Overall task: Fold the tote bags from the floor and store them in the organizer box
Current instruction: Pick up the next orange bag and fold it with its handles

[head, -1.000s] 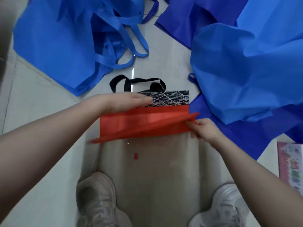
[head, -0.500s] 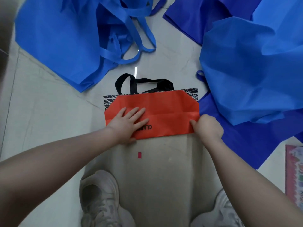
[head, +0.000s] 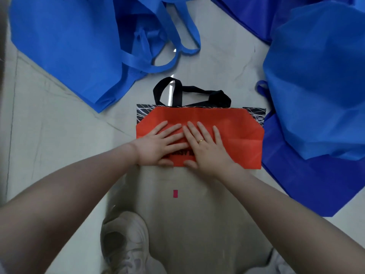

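Orange tote bag (head: 233, 135) — folded, apparently | left hand (head: 158, 147), right hand (head: 207, 149) flat atop

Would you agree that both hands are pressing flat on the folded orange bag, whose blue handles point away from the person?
Not quite: the head view shows the handles of the orange bag are black, not blue. The rest holds: the left hand and right hand both press flat on it, and the handles point away from the person.
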{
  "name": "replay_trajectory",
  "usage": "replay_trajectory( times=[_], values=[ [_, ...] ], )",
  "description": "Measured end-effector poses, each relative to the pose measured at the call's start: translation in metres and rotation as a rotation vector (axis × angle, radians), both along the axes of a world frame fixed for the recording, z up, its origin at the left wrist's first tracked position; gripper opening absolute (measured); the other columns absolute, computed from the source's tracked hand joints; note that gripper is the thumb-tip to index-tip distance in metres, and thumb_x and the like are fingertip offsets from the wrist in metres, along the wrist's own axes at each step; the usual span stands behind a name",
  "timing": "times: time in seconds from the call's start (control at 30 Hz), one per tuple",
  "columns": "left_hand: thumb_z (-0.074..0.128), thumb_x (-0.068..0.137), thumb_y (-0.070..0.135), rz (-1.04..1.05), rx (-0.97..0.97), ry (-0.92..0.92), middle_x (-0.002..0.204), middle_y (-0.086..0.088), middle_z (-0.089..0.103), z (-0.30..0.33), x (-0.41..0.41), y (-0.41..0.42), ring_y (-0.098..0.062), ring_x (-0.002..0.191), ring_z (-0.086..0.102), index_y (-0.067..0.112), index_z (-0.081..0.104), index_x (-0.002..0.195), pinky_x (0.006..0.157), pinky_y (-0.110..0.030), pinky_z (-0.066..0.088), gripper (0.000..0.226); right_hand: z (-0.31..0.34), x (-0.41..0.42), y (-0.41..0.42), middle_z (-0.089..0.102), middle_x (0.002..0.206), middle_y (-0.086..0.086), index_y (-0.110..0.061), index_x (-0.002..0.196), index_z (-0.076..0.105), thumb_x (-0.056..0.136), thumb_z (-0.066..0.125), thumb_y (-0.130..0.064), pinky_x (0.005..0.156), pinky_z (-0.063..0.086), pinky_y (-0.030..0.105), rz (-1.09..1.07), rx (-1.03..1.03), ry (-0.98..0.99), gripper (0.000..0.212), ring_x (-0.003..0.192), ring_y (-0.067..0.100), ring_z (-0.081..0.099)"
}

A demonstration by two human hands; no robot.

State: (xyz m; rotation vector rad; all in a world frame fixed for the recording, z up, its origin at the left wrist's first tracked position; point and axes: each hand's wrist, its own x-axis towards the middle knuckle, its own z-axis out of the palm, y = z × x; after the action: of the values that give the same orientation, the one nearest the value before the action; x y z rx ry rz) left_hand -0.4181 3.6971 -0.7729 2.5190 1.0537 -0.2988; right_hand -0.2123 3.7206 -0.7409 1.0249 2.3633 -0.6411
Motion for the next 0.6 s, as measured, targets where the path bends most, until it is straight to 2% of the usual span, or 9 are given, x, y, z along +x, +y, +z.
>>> replay_trajectory(
  times=[0.03, 0.13, 0.2, 0.27, 0.33, 0.4, 0.5, 0.6],
  values=[
    [0.037, 0.085, 0.056, 0.068, 0.006, -0.072, 0.144, -0.018, 0.040, -0.004, -0.003, -0.001, -0.032, 0.139, 0.023, 0.020, 0.035, 0.139, 0.104, -0.057, 0.016, 0.065, -0.002, 0.003, 0.004, -0.017, 0.158, -0.004, -0.023, 0.149, -0.015, 0.087, 0.048, -0.057, 0.111, -0.014, 0.052, -0.013, -0.015, -0.015, 0.095, 0.145, 0.020, -0.015],
    [0.044, 0.084, 0.052, 0.255, 0.069, -0.173, 0.147, -0.019, 0.028, -0.013, -0.003, -0.009, -0.035, 0.135, 0.022, 0.014, 0.039, 0.132, 0.109, -0.052, 0.018, 0.062, -0.010, 0.029, 0.014, -0.031, 0.150, -0.009, -0.024, 0.147, -0.018, 0.082, 0.040, -0.069, 0.109, -0.018, 0.050, -0.033, 0.028, -0.037, 0.098, 0.144, 0.019, -0.019],
    [0.045, 0.084, 0.054, 0.255, 0.103, -0.167, 0.145, -0.020, 0.034, -0.018, -0.004, -0.013, -0.037, 0.134, 0.025, 0.015, 0.041, 0.130, 0.112, -0.048, 0.017, 0.060, -0.012, 0.050, 0.018, -0.033, 0.146, -0.008, -0.027, 0.145, -0.019, 0.073, 0.024, -0.079, 0.108, -0.018, 0.050, -0.035, 0.044, -0.060, 0.099, 0.144, 0.022, -0.019],
    [0.045, 0.085, 0.055, 0.256, 0.105, -0.190, 0.144, -0.020, 0.039, -0.021, -0.007, -0.014, -0.036, 0.134, 0.027, 0.018, 0.043, 0.131, 0.111, -0.046, 0.015, 0.059, -0.009, 0.066, 0.020, -0.040, 0.143, -0.009, -0.031, 0.142, -0.025, 0.062, 0.018, -0.085, 0.107, -0.018, 0.053, -0.053, 0.004, -0.109, 0.106, 0.139, 0.020, -0.029],
    [0.046, 0.085, 0.055, 0.247, 0.119, -0.196, 0.143, -0.019, 0.041, -0.023, -0.009, -0.012, -0.036, 0.134, 0.028, 0.020, 0.044, 0.132, 0.111, -0.045, 0.016, 0.059, -0.006, 0.072, 0.023, -0.048, 0.138, -0.009, -0.032, 0.137, -0.033, 0.060, 0.037, -0.087, 0.108, -0.018, 0.056, -0.062, -0.067, -0.173, 0.118, 0.134, 0.018, -0.038],
    [0.047, 0.083, 0.055, 0.236, 0.113, -0.190, 0.143, -0.020, 0.041, -0.022, -0.010, -0.011, -0.037, 0.134, 0.028, 0.018, 0.047, 0.132, 0.111, -0.045, 0.016, 0.061, -0.002, 0.070, 0.023, -0.050, 0.137, -0.004, -0.031, 0.132, -0.039, 0.059, 0.056, -0.081, 0.108, -0.014, 0.061, -0.027, -0.056, -0.232, 0.130, 0.135, 0.023, -0.037],
    [0.047, 0.079, 0.050, 0.196, 0.071, -0.149, 0.142, -0.022, 0.041, -0.015, -0.011, -0.006, -0.039, 0.134, 0.027, 0.016, 0.050, 0.130, 0.111, -0.047, 0.015, 0.062, 0.003, 0.063, 0.020, -0.050, 0.136, 0.006, -0.032, 0.132, -0.039, 0.064, 0.058, -0.077, 0.107, -0.006, 0.065, 0.044, 0.014, -0.278, 0.128, 0.138, 0.035, -0.030],
    [0.043, 0.075, 0.051, 0.201, 0.014, -0.070, 0.141, -0.024, 0.042, -0.002, -0.006, -0.003, -0.042, 0.133, 0.029, 0.013, 0.057, 0.125, 0.111, -0.049, 0.015, 0.064, 0.011, 0.056, 0.015, -0.037, 0.148, 0.013, -0.033, 0.143, -0.028, 0.079, 0.051, -0.069, 0.110, 0.002, 0.062, 0.101, 0.024, -0.307, 0.108, 0.140, 0.042, -0.022]
  ],
)
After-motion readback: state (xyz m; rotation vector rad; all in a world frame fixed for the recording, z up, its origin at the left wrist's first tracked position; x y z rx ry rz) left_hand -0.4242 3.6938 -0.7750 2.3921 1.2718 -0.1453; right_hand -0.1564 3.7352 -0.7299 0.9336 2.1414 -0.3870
